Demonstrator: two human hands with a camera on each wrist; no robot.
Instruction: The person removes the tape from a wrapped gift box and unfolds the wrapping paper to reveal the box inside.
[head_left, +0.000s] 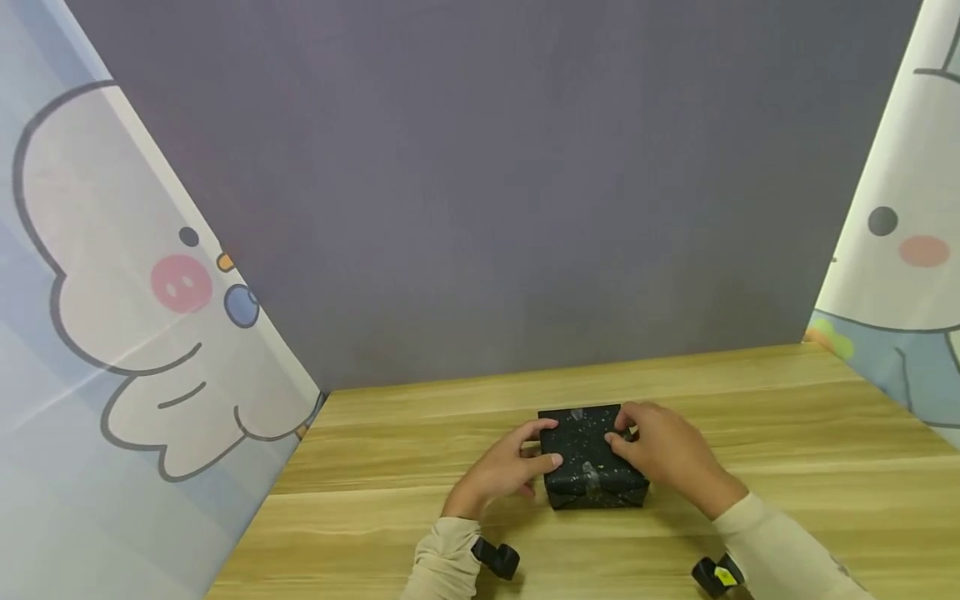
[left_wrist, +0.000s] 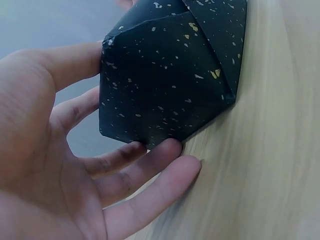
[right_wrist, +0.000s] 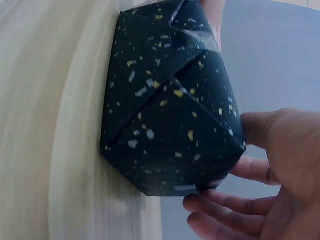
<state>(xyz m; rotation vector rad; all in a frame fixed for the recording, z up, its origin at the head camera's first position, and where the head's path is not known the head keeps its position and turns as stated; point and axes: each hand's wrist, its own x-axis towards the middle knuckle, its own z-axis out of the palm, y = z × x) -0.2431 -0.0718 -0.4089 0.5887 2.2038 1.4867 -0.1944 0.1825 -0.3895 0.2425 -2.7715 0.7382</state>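
Note:
A small box wrapped in black paper with white and gold flecks, the gift box (head_left: 581, 450), lies flat on the wooden table (head_left: 390, 467). Strips of clear tape (head_left: 591, 477) cross its top and near edge. My left hand (head_left: 506, 467) holds its left end, thumb and index finger on the top; in the left wrist view other fingertips (left_wrist: 167, 147) touch the end face. At the opposite end, my right hand (head_left: 667, 446) has thumb and index finger on the top edge. The right wrist view shows folded flaps on the wrapped box (right_wrist: 170, 110) and bent fingers (right_wrist: 225, 210) round its end.
A plain grey panel (head_left: 487, 192) stands behind the table. Cartoon-printed sheets, one on the left (head_left: 97, 250) and one on the right (head_left: 900, 275), flank it. Black devices are strapped at the left wrist (head_left: 497, 558) and right wrist (head_left: 716, 575).

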